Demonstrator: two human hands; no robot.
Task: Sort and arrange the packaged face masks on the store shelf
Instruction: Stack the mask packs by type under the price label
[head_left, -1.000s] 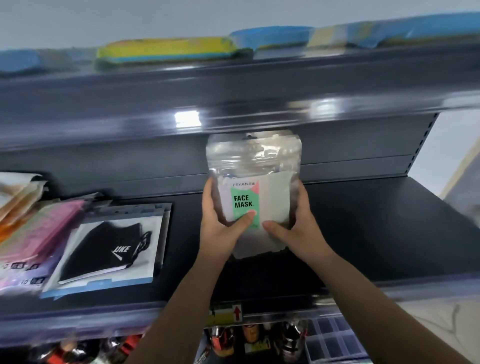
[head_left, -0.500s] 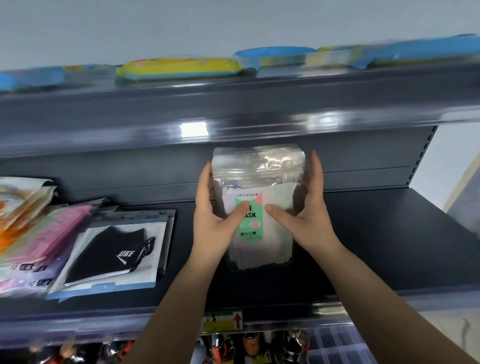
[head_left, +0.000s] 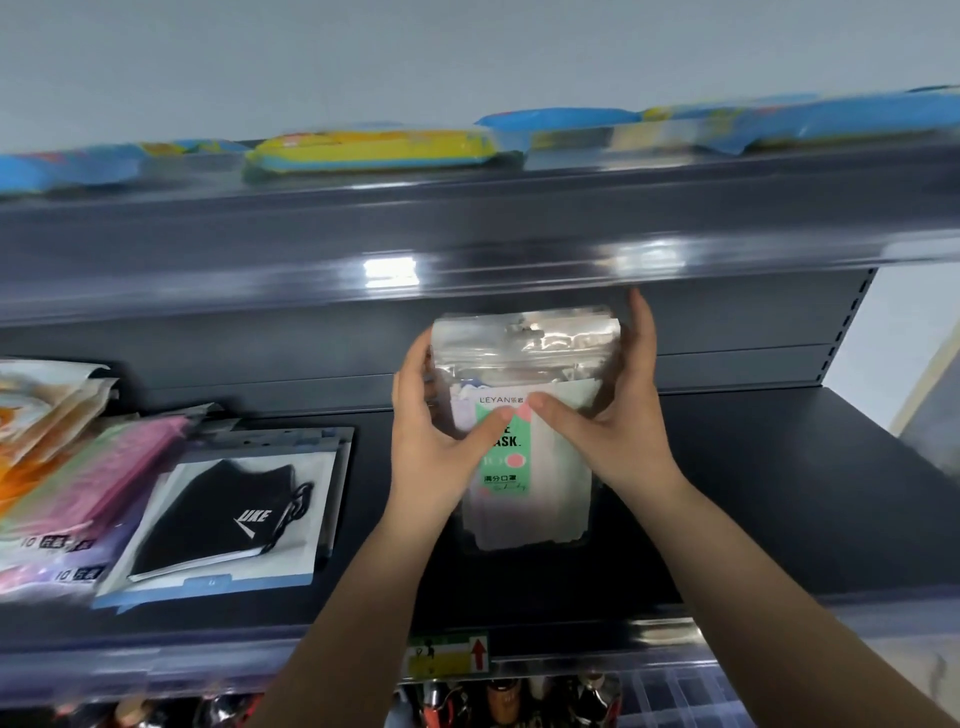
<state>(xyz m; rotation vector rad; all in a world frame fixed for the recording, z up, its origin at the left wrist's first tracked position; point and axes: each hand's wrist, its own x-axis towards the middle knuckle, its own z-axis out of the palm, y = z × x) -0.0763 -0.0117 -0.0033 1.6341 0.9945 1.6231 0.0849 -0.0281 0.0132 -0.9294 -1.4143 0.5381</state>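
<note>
**Clear mask pouch held between both hands over the dark shelf**

Head view: A clear face mask pouch with a green label is held at the middle of the dark shelf, and its long axis is seen running from the shelf's front edge toward the back panel. The left hand is pressed against the pouch's left edge, with the thumb laid across the label; the right hand is pressed against the right edge, its fingers raised past the pouch's top and its thumb also laid on the front. Both hands are thus closed on the one pouch, with thumb tips almost meeting. Whether the pouch's lower end rests on the shelf cannot be told.

To the left, well apart from the pouch, a black mask pack is lying flat, and beside it a stack of pink mask packs is seen. The shelf to the right of the pouch is bare. Neither hand is nearer, as the pouch lies directly between them. The placing step is judged to be under way, and the next move is judged to turn on keeping the long axis square to the shelf front.
</note>
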